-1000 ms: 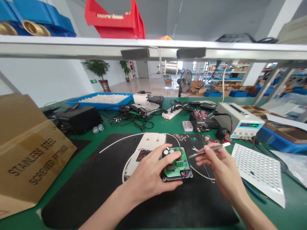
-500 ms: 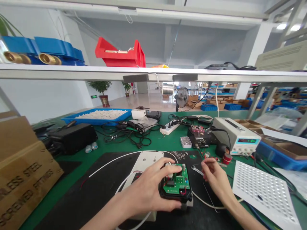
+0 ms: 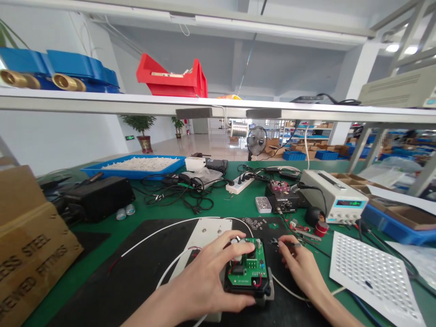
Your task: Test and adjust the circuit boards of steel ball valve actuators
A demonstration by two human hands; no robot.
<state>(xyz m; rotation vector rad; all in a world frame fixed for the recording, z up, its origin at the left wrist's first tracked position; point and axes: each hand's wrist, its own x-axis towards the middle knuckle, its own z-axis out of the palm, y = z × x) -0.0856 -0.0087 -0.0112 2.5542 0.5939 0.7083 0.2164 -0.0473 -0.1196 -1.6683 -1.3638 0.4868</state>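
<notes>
My left hand (image 3: 204, 279) is closed round the left side of a black housing that holds a green circuit board (image 3: 250, 270), pressing it on the black mat (image 3: 129, 281). The housing rests on the near end of a white plate (image 3: 207, 231). A white cable (image 3: 160, 231) loops round them. My right hand (image 3: 301, 268) lies just right of the board, fingers curled and pinched on a small metal wrench (image 3: 274, 241). Tweezers (image 3: 306, 235) lie on the table beyond that hand.
A cardboard box (image 3: 30, 254) stands at the left. A perforated white tray (image 3: 371, 268) lies at the right. Behind are a bench power supply (image 3: 335, 195), a soldering station (image 3: 286, 197), a power strip (image 3: 240, 184), tangled cables (image 3: 180, 190), a blue tray (image 3: 136, 165) and a low shelf (image 3: 204, 106).
My right hand has set the tweezers down on the table and dropped to the small wrench. My left hand kept its hold on the board. The view tilted upward.
</notes>
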